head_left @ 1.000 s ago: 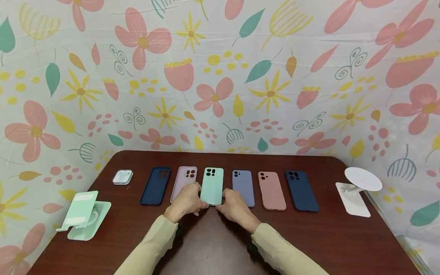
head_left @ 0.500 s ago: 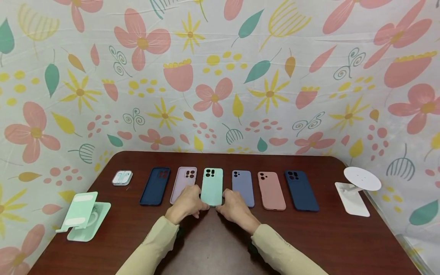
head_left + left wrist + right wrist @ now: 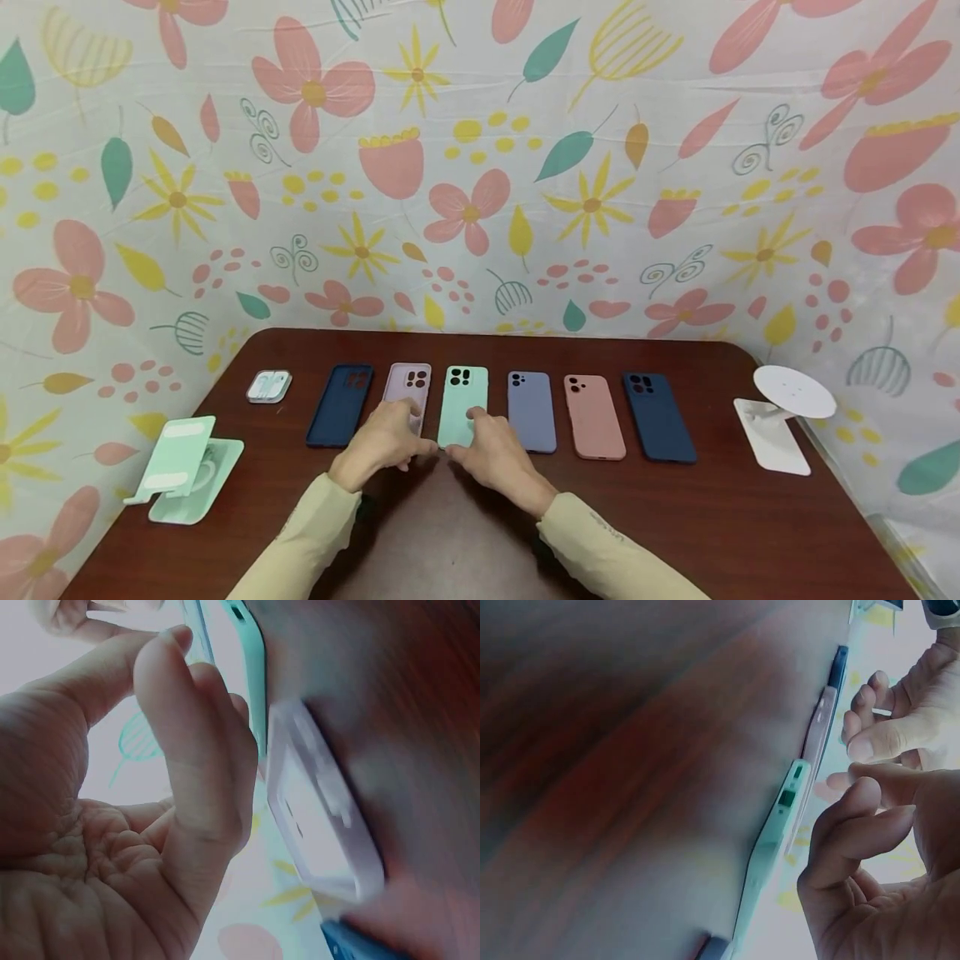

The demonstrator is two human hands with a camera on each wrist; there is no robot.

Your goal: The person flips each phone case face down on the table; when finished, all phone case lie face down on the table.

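My left hand [image 3: 382,442] hovers at the lower end of a lilac phone case [image 3: 418,400], covering part of it. In the left wrist view its fingers [image 3: 199,765] are loosely bent and hold nothing, with the lilac case [image 3: 322,817] beside them. My right hand [image 3: 495,450] reaches over the bottom right corner of a mint-green phone case [image 3: 461,400], which lies with camera cutouts at the top. The right wrist view has this hand's fingers [image 3: 840,847] bent with nothing between them, apart from the mint case [image 3: 769,840]. Both thumbs point toward each other.
In the same row lie a dark blue case [image 3: 339,408], a lavender-blue case [image 3: 531,412], a pink case [image 3: 595,417] and another dark blue case [image 3: 660,421]. Boxed earphones [image 3: 268,387] and a mint stand [image 3: 187,479] are left; a white stand [image 3: 776,433] is right.
Both hands have let go of the mint case's lower edge and shifted left. The left now sits over the lilac case, the right over the mint case's corner. The cases stay put.
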